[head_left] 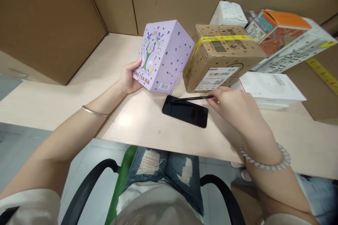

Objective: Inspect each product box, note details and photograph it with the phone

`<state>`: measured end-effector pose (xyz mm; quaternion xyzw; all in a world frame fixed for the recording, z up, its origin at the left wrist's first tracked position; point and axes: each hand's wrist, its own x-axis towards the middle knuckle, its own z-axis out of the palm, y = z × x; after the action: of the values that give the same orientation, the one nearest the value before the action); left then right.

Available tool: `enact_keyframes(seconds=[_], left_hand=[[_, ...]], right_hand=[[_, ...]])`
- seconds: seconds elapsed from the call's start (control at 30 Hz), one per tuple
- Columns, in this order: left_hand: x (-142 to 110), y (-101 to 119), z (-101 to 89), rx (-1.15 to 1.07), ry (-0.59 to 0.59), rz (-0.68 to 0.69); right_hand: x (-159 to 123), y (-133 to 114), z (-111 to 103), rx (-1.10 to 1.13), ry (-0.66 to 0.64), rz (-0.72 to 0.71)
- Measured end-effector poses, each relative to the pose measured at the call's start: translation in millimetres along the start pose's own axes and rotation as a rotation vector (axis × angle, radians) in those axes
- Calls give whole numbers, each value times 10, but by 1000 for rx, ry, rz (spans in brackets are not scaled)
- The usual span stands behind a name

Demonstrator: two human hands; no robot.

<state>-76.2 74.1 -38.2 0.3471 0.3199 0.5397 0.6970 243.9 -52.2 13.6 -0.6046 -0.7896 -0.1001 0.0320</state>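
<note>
My left hand point(131, 78) grips the lower left edge of a purple tea box point(169, 56), printed with a plant design and small dark marks, and holds it tilted at the table's middle. A black pen point(191, 98) is pinched by its right end in my right hand point(229, 103). The pen's other end reaches over a black smartphone point(186, 111) lying flat with its screen dark; whether it touches the screen I cannot tell. Just behind my right hand stands a brown cardboard box point(224, 54) with yellow tape and a white label.
Right of the brown box are a white flat box point(274, 88), an orange-topped carton point(283, 28) and a tall white carton point(293, 54). A small white box point(229, 13) stands behind. Large cardboard boxes point(47, 24) wall the left and back of the pale table point(132, 119).
</note>
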Motion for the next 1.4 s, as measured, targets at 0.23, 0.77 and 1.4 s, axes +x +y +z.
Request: enact_keyframes(seconds=[0.23, 0.77, 1.4], left_hand=[[-45, 27, 65, 36, -11, -23], [35, 38, -7, -105, 6, -7], [40, 86, -29, -12, 21, 103]], right_hand=[[156, -12, -12, -53, -305, 130], [7, -353, 12, 324, -382, -128], [-13, -342, 194, 717, 442, -388]])
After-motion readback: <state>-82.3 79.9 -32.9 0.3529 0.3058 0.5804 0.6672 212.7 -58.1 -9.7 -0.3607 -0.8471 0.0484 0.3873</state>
